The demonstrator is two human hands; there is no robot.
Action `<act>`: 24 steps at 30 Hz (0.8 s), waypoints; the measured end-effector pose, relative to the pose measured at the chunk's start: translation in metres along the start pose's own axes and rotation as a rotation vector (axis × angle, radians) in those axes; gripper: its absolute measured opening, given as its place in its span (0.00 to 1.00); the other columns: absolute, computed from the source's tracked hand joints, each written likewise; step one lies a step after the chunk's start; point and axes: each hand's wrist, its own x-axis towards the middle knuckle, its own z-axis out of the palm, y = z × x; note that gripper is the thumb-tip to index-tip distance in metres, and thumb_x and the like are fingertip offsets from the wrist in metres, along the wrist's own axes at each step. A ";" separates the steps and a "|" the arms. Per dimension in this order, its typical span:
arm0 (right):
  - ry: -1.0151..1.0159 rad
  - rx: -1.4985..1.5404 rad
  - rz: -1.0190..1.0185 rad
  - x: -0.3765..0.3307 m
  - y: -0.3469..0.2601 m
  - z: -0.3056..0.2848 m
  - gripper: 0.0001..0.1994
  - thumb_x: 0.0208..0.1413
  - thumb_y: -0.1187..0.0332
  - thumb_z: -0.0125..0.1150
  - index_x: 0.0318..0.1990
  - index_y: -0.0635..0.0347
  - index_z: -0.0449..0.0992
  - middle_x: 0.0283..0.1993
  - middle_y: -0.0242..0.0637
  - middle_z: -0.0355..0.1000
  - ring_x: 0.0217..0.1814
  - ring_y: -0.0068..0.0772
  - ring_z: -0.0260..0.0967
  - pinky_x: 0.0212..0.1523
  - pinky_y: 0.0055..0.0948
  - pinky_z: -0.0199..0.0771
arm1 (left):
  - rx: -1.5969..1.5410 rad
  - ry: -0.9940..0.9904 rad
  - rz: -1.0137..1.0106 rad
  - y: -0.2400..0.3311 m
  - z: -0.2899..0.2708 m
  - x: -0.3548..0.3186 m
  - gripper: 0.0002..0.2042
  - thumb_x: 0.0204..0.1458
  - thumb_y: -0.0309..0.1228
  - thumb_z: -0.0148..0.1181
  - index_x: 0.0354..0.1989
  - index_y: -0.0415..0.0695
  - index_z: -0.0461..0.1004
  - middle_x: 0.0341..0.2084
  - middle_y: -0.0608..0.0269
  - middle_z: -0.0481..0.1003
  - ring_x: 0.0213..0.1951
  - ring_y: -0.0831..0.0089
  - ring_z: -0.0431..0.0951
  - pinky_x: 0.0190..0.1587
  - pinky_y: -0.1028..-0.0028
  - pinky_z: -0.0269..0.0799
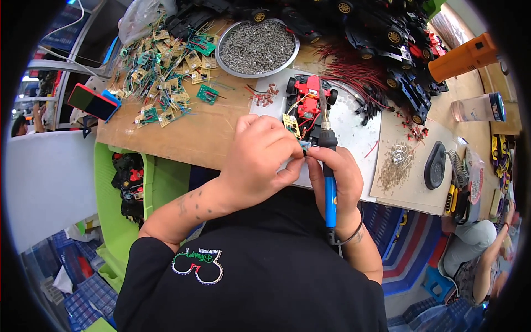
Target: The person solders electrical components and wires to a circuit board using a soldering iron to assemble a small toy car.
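Note:
My right hand (343, 174) is closed round a soldering iron (330, 193) with a blue handle, its metal tip pointing away from me. The thumb and forefinger of that hand meet the fingertips of my left hand (263, 146), which is closed in a pinch. A small bluish-white piece (305, 145) shows at the fingertips, too small and covered to name. Just beyond lies a red and black toy car chassis (308, 102) with wires. A small yellowish circuit board (291, 125) sits beside it, close to my left fingers.
At the far left lie several wired circuit boards (193, 60). A round metal tray (221, 52) holds small metal parts. Red and black wires (354, 77) and dark toy car bodies (395, 52) crowd the far right. A black soldering-iron stand (437, 166) and lidded cup (475, 108) stand nearer right.

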 end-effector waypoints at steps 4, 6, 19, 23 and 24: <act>0.000 0.041 0.041 -0.001 -0.003 -0.001 0.20 0.43 0.85 0.68 0.45 0.57 0.75 0.30 0.35 0.71 0.29 0.38 0.68 0.30 0.31 0.68 | -0.014 0.020 -0.019 0.001 0.007 -0.003 0.08 0.40 0.28 0.68 0.27 0.50 0.74 0.27 0.73 0.74 0.39 0.69 0.73 0.47 0.64 0.61; -0.009 0.045 0.069 -0.002 -0.004 -0.002 0.20 0.44 0.85 0.67 0.45 0.57 0.75 0.30 0.36 0.71 0.29 0.38 0.68 0.30 0.32 0.68 | 0.002 0.013 -0.014 0.001 0.007 -0.004 0.07 0.40 0.28 0.68 0.27 0.50 0.75 0.27 0.74 0.75 0.40 0.70 0.73 0.47 0.65 0.60; -0.055 -0.028 0.174 -0.026 0.003 -0.026 0.19 0.47 0.78 0.70 0.48 0.60 0.76 0.28 0.37 0.72 0.27 0.38 0.68 0.31 0.32 0.69 | 0.096 0.101 -0.015 -0.004 0.025 -0.017 0.10 0.36 0.25 0.71 0.29 0.51 0.79 0.30 0.76 0.77 0.38 0.69 0.71 0.47 0.67 0.59; -0.027 0.024 0.133 -0.034 0.002 -0.044 0.23 0.46 0.64 0.74 0.49 0.62 0.78 0.26 0.36 0.73 0.26 0.35 0.69 0.31 0.31 0.68 | 0.152 0.127 0.007 -0.007 0.031 -0.020 0.11 0.35 0.26 0.71 0.30 0.52 0.79 0.30 0.77 0.76 0.38 0.69 0.71 0.47 0.66 0.58; -0.053 0.030 0.131 -0.037 0.001 -0.050 0.22 0.46 0.65 0.74 0.49 0.63 0.78 0.26 0.37 0.73 0.26 0.35 0.69 0.31 0.31 0.68 | 0.185 0.134 0.020 -0.007 0.032 -0.021 0.12 0.35 0.26 0.72 0.30 0.52 0.79 0.30 0.77 0.76 0.38 0.69 0.71 0.47 0.66 0.58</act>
